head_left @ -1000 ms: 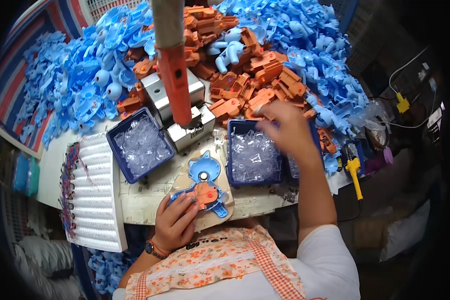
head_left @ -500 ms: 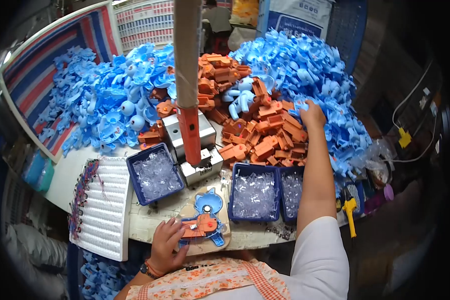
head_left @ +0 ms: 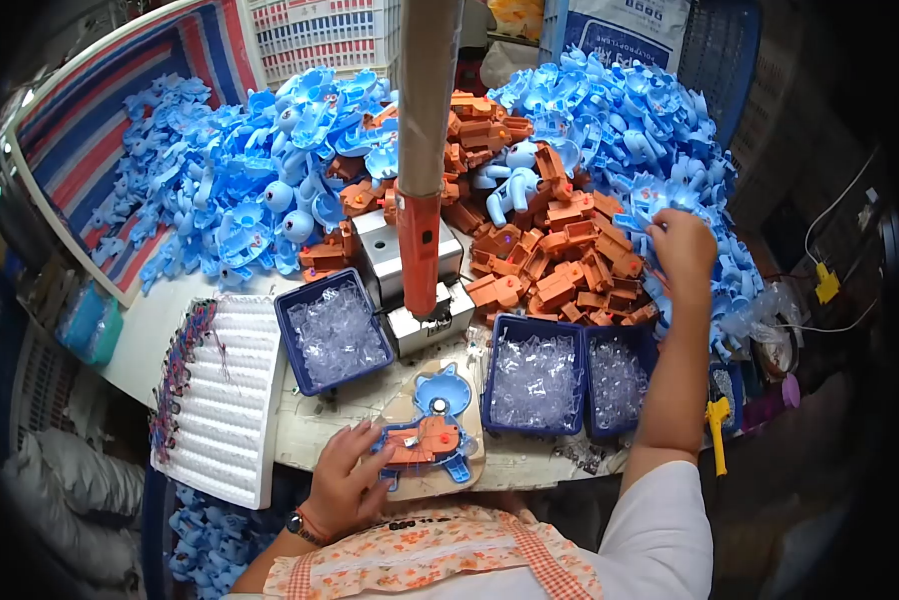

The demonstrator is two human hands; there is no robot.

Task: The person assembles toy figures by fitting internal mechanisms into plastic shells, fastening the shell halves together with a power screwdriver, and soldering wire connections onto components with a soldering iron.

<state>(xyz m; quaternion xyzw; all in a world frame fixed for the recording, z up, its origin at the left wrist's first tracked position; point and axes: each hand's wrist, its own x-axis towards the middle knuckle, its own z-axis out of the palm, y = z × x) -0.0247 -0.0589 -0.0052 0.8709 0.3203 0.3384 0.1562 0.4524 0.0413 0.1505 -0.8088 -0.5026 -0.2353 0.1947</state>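
Note:
On a wooden-coloured fixture board (head_left: pixel 477 418) lies a blue animal-shaped plastic shell (head_left: pixel 443 392) with an orange plastic box (head_left: pixel 432 440) in its body, showing a red dot and thin wires. My left hand (head_left: pixel 350 478) rests at the left side of this shell, fingers apart, fingertips touching its edge. Stretched out to the right, my right hand (head_left: pixel 686 245) is at the heap of blue plastic shells (head_left: pixel 620 110), its fingers curled in at the pieces. What those fingers hold, if anything, is hidden.
Blue bins of clear plastic pieces (head_left: pixel 490 390) flank the fixture. Orange boxes (head_left: pixel 570 250) are heaped behind. A vertical post with an orange-red lower part (head_left: pixel 418 250) stands over a metal block (head_left: pixel 385 250). A white foam tray (head_left: pixel 225 400) carries wired parts. A yellow tool (head_left: pixel 718 430) hangs right.
My right hand has moved a little farther right over the blue heap. My left hand stays by the shell, fingers shifted slightly. The whole view has swung, moving the scene rightward.

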